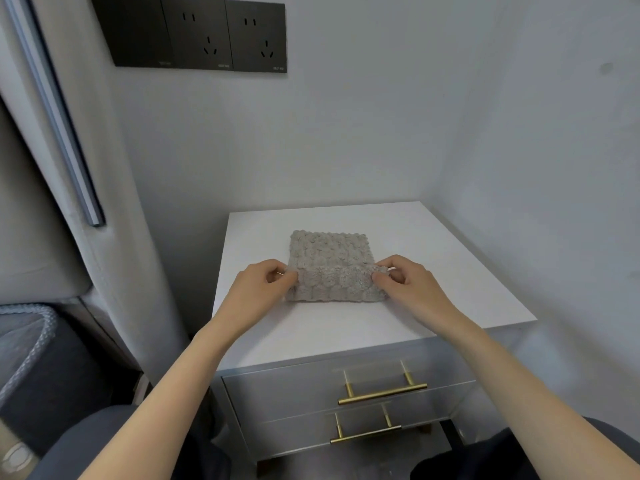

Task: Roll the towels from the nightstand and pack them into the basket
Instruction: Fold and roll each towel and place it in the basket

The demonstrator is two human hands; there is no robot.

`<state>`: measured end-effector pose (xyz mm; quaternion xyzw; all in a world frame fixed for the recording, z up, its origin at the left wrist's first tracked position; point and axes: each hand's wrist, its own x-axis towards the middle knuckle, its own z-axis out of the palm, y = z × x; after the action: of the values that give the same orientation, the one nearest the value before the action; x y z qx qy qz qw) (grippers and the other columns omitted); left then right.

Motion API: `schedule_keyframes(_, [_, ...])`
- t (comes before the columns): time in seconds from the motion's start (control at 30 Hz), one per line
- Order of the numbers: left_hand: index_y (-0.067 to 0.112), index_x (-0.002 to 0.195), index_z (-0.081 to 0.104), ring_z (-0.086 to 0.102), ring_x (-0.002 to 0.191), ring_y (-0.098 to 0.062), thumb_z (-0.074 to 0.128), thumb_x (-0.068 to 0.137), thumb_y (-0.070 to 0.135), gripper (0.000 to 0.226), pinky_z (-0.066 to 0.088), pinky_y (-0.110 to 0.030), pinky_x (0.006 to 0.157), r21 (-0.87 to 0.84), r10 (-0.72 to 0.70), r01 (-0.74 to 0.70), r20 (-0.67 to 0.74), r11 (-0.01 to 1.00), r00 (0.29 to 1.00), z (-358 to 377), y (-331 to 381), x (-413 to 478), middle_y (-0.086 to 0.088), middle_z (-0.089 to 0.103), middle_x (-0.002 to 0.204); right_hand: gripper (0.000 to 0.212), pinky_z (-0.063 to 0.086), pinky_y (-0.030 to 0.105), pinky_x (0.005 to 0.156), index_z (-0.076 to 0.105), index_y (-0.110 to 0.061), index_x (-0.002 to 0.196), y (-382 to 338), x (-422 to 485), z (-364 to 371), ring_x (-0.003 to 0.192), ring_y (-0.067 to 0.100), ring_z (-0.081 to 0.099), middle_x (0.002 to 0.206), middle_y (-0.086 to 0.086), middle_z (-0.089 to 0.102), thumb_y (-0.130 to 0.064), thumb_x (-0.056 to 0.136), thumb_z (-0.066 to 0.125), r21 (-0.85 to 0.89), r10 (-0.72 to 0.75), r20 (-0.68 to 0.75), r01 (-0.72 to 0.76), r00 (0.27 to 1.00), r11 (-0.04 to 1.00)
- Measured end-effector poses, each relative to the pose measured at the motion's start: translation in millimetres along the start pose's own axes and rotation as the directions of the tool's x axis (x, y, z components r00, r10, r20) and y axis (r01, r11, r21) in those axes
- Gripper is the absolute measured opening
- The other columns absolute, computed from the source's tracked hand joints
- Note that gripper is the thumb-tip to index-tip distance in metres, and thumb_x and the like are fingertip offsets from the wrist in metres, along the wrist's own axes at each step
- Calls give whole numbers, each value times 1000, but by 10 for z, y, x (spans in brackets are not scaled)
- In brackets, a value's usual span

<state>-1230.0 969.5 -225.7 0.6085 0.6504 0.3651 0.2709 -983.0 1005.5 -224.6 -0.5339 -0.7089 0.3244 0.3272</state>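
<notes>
Head view, the only one we hold. Item: one towel [334, 258], grey-beige with a nubbly pile, lying flat near the middle of the white nightstand [450, 251] top, its near edge turned over on itself into a low first roll. Item: left hand [261, 287], fingers curled, thumb and fingertips pinching the left end of that turned edge. Item: right hand [408, 282], likewise curled, pinching the right end. Item: basket [33, 329], rope-rimmed and dark-sided, at the far left of the frame and lower than the tabletop, well apart from the towel; we cannot tell what it holds. Also entered: brass handles [382, 393] on two drawers beneath the top, and dark wall sockets [207, 36] above. Step in hand, as we judge it: starting the roll, with packing not yet begun. To do it well we would hold both ends level so the roll travels straight toward the wall rather than coning, draw the first turn snug, since a loose core makes a slack roll, and press the thick pile down lightly as it turns. The soft pile will likely spring open if let go, so we would grip the finished roll until it sits in the basket.
</notes>
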Motion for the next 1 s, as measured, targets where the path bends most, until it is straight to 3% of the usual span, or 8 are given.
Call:
schedule_keyframes(0.17, [26,84,63,55,66,-2,61,85,40,14,35,-19,54,18,-78,80,-101,997,992,48,22,14,10,65,75,16,35,10,53,60,-24,88,12,6,33,60,-4,59,64,-8,67,-39,85,65,20,109,-102,-108,989,994])
schedule_keyframes(0.33, [27,76,60,54,61,-4,67,77,29,8,36,-18,53,70,-16,32,-221,997,975,136,20,-7,10,58,64,19,46,32,67,53,-27,86,29,6,120,75,12,59,71,-7,63,-42,82,64,-178,90,-211,-128,973,976])
schedule_keyframes(0.4, [28,77,60,55,66,-7,67,76,25,7,42,-23,56,84,35,-16,-233,996,972,155,23,-8,11,58,69,15,43,33,64,52,-26,88,10,-16,158,76,13,53,71,-9,56,-35,84,63,-309,-41,-284,-51,958,950])
schedule_keyframes(0.47, [30,81,62,54,79,-10,65,78,20,10,44,-25,63,171,155,-115,-242,979,958,180,35,-13,13,59,81,14,40,33,68,55,-25,94,-28,-45,201,82,16,50,80,-10,53,-19,83,62,-476,-283,-305,112,909,872])
schedule_keyframes(0.57, [32,85,68,50,88,-8,63,83,13,19,39,-20,64,338,356,-267,-237,903,904,220,63,-49,17,63,90,39,47,35,71,68,-14,101,-70,-85,293,88,24,58,96,2,64,11,72,66,-611,-610,-155,409,777,677])
schedule_keyframes(0.7, [27,90,76,55,85,-14,70,80,7,24,45,-26,64,422,471,-361,-191,831,861,233,86,-79,15,70,90,45,57,32,71,73,-9,106,-79,-123,394,91,24,68,105,4,72,8,65,79,-688,-737,25,546,676,478])
schedule_keyframes(0.87, [19,89,78,65,77,-23,79,71,2,25,46,-23,62,489,580,-461,-119,741,806,276,86,-108,7,75,89,50,60,32,70,75,-9,104,-68,-172,466,94,22,71,104,1,74,4,56,86,-714,-678,50,501,733,488])
schedule_keyframes(1.0, [25,97,77,66,90,-20,71,80,6,26,53,-31,72,505,519,-404,-105,763,848,212,52,-128,14,73,98,46,57,31,75,74,-11,109,-53,-221,387,103,17,68,110,1,72,-6,64,81,-696,-593,57,457,804,554])
